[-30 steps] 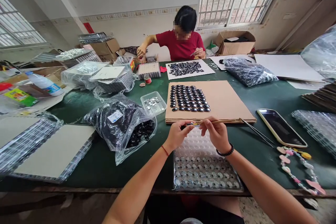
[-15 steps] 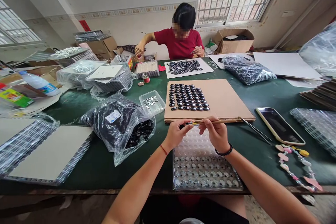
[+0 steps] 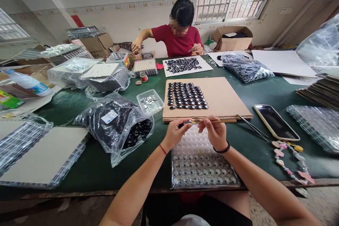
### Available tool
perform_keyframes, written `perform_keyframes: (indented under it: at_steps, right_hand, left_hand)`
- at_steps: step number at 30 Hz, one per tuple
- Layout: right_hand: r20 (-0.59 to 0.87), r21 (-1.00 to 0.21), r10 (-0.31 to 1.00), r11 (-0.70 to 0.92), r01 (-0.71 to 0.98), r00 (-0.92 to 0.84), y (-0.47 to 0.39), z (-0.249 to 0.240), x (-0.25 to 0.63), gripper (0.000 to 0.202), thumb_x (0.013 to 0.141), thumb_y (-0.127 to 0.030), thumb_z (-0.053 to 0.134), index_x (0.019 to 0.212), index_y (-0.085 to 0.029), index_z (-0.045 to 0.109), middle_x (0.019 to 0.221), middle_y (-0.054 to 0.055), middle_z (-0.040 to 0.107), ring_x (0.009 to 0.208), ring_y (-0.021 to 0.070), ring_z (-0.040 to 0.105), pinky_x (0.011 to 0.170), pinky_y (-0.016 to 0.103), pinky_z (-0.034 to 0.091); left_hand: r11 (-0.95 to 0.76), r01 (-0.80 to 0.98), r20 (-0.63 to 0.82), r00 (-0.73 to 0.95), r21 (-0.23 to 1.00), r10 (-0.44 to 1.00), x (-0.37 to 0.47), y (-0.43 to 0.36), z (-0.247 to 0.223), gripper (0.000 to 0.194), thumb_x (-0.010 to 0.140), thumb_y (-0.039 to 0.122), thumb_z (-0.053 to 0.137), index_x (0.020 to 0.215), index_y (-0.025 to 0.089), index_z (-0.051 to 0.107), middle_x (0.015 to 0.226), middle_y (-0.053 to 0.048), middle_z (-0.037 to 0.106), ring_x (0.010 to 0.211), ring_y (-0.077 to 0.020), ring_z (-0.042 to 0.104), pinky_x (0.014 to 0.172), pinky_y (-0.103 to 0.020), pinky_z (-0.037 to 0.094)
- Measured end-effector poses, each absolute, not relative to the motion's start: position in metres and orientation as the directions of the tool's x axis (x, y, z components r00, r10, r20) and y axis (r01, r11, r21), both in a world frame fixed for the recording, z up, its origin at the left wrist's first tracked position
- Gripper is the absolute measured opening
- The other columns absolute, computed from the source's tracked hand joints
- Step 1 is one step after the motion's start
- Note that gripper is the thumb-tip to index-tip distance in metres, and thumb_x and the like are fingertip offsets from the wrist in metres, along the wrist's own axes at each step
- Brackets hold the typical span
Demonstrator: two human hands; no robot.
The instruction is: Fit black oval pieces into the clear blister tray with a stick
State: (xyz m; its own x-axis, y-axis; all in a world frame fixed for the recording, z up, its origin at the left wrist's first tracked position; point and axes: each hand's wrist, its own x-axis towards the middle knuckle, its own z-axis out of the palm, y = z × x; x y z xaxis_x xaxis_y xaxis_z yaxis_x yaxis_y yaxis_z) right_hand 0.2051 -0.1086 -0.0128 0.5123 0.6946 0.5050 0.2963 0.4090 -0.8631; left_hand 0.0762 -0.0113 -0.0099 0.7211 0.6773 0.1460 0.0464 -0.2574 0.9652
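Observation:
My left hand (image 3: 175, 134) pinches a small black glossy piece (image 3: 182, 125) between thumb and fingertips. A thin brush-like stick (image 3: 225, 121) is held in my right hand (image 3: 215, 134), its tip touching or close to the piece. Below both hands lies a clear plastic tray (image 3: 205, 171) with rows of round pockets; the nearer rows hold small parts. Just beyond, rows of black oval pieces (image 3: 185, 95) sit on the left part of a stack of brown cardboard (image 3: 222, 95).
An open bag of black pieces (image 3: 139, 132) and a clear box of metal bits (image 3: 157, 106) lie left. Tweezers (image 3: 253, 128), a phone (image 3: 277, 122) and a beaded string (image 3: 279, 162) lie right. A person in red (image 3: 176, 40) works opposite.
The view has shifted slightly, moving everything a little left. The stick in my right hand now points more level, showing more of its length; the piece in my left hand shows more clearly.

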Motion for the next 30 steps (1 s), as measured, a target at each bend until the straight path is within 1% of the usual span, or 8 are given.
perform_keyframes:
  at_steps: [6,12,18,21,23,25,28,30]
  right_hand:
    - [0.548,-0.837,0.665,0.44,0.326,0.508,-0.109,-0.011,0.206,0.019,0.086,-0.029,0.048,0.074,-0.017,0.055,0.054,-0.002,0.059,0.044,0.0105,0.056,0.049,0.024,0.045]
    - [0.524,-0.795,0.469,0.569,0.21,0.71,-0.107,-0.003,0.214,0.02,0.087,-0.032,0.044,0.075,-0.018,0.052,0.046,-0.005,0.053,0.037,0.01,0.052,0.041,0.022,0.041]
    - [0.526,-0.83,0.562,0.504,0.241,0.639,-0.106,-0.003,0.21,0.021,0.087,-0.03,0.044,0.073,-0.017,0.052,0.046,-0.004,0.056,0.039,0.01,0.052,0.046,0.024,0.042]
    - [0.516,-0.838,0.564,0.49,0.241,0.645,-0.107,-0.002,0.208,0.021,0.087,-0.031,0.044,0.074,-0.017,0.052,0.047,-0.004,0.056,0.038,0.0101,0.052,0.045,0.024,0.042]
    - [0.516,-0.837,0.573,0.494,0.234,0.637,-0.108,-0.002,0.207,0.02,0.087,-0.03,0.044,0.074,-0.017,0.053,0.047,-0.004,0.056,0.038,0.0101,0.052,0.044,0.024,0.042]
    - [0.52,-0.835,0.577,0.497,0.234,0.63,-0.108,-0.002,0.207,0.02,0.087,-0.03,0.045,0.074,-0.017,0.053,0.048,-0.004,0.056,0.039,0.0101,0.052,0.045,0.024,0.042]
    - [0.521,-0.835,0.572,0.496,0.24,0.633,-0.109,-0.001,0.208,0.02,0.087,-0.03,0.045,0.074,-0.017,0.053,0.047,-0.004,0.055,0.039,0.0102,0.052,0.046,0.025,0.043]
    - [0.522,-0.834,0.575,0.498,0.237,0.63,-0.109,-0.001,0.208,0.02,0.087,-0.03,0.044,0.075,-0.018,0.053,0.047,-0.004,0.055,0.039,0.0104,0.052,0.046,0.025,0.043]
  left_hand:
    - [-0.256,0.045,0.144,0.726,0.966,0.672,0.077,-0.008,-0.012,0.034,0.073,0.041,0.058,0.091,0.013,0.066,0.058,0.002,0.05,0.048,-0.0064,0.04,0.047,-0.018,0.034]
    - [-0.178,0.073,0.11,0.547,0.981,0.83,0.075,0.01,-0.017,0.039,0.073,0.044,0.056,0.095,0.012,0.065,0.06,0.0,0.053,0.044,-0.005,0.038,0.042,-0.018,0.031]
    - [-0.145,0.047,0.091,0.581,0.988,0.809,0.074,0.016,-0.017,0.035,0.069,0.042,0.062,0.091,0.014,0.066,0.063,0.001,0.054,0.044,-0.0036,0.04,0.042,-0.016,0.031]
    - [-0.048,-0.08,0.076,0.398,0.996,0.914,0.066,0.036,-0.014,0.036,0.067,0.04,0.065,0.093,0.015,0.064,0.061,0.003,0.051,0.043,-0.0021,0.038,0.038,-0.014,0.027]
    - [0.049,-0.191,-0.002,0.24,0.98,0.971,0.057,0.053,-0.011,0.036,0.066,0.039,0.066,0.092,0.015,0.061,0.056,0.005,0.046,0.04,-0.0014,0.034,0.034,-0.013,0.022]
    - [0.146,-0.285,-0.097,0.181,0.947,0.979,0.049,0.066,-0.008,0.032,0.066,0.037,0.066,0.088,0.015,0.058,0.053,0.006,0.043,0.036,-0.0006,0.028,0.032,-0.013,0.017]
    - [0.216,-0.347,-0.126,0.265,0.913,0.956,0.046,0.063,-0.004,0.03,0.068,0.037,0.065,0.086,0.015,0.056,0.052,0.007,0.041,0.035,0.0,0.023,0.033,-0.013,0.015]
    - [0.228,-0.31,-0.1,0.379,0.923,0.92,0.052,0.047,-0.002,0.033,0.069,0.038,0.063,0.094,0.017,0.057,0.052,0.007,0.041,0.036,-0.0001,0.023,0.034,-0.013,0.015]
